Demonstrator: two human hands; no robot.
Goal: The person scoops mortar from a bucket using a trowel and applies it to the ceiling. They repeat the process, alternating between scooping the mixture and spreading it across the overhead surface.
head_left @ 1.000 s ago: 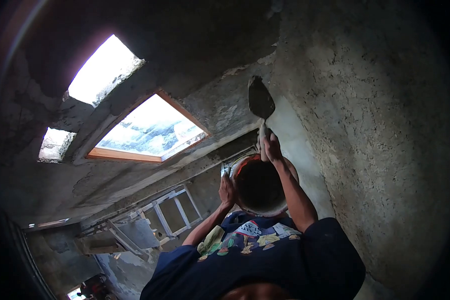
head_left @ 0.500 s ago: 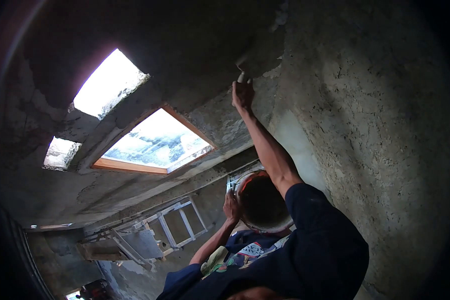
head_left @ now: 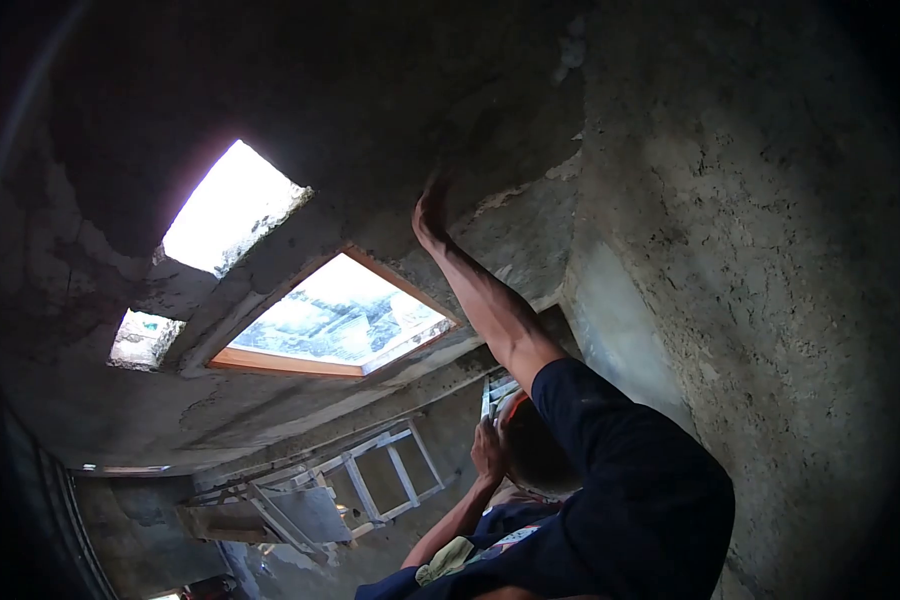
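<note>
My right hand (head_left: 430, 215) is stretched up against the dark, rough plaster where wall meets ceiling (head_left: 490, 130). Its fingers are closed around a trowel handle, and the blade is lost in the shadow above the hand. My right arm in a dark blue sleeve (head_left: 620, 480) crosses the middle of the view. Lower down, my left hand (head_left: 488, 455) grips the rim of a round bucket (head_left: 530, 455) with an orange edge, held near my chest. The sleeve hides much of the bucket.
A wooden-framed window (head_left: 335, 320) and two bright openings (head_left: 230, 205) (head_left: 142, 338) sit at the left. A pale ladder-like frame (head_left: 385, 470) leans below them. A coarse grey plastered wall (head_left: 760, 260) fills the right side.
My right hand lifted the trowel out of the bucket, rose to the upper wall and swept left along it. The bucket and left hand sank lower in view.
</note>
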